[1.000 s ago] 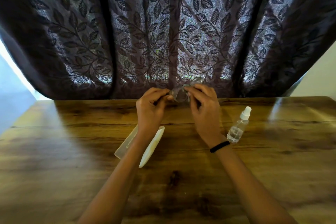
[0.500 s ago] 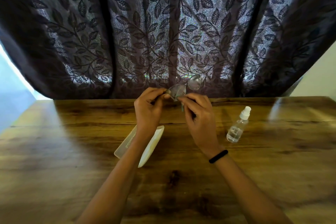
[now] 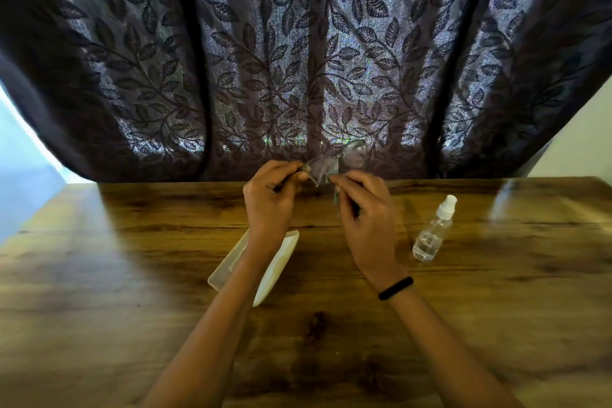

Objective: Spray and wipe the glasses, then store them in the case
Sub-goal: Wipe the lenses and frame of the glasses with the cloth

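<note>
Clear glasses [image 3: 334, 164] raised between hands | left [image 3: 270, 199], right [image 3: 364, 215] both pinching them

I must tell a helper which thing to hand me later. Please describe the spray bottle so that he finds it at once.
Start at the wooden table in front of the dark leaf-patterned curtain. To the right of the right hand stands the spray bottle, apart from it. It is small, clear and upright with a white nozzle, unlike the flat pale open case under the left forearm.
</note>
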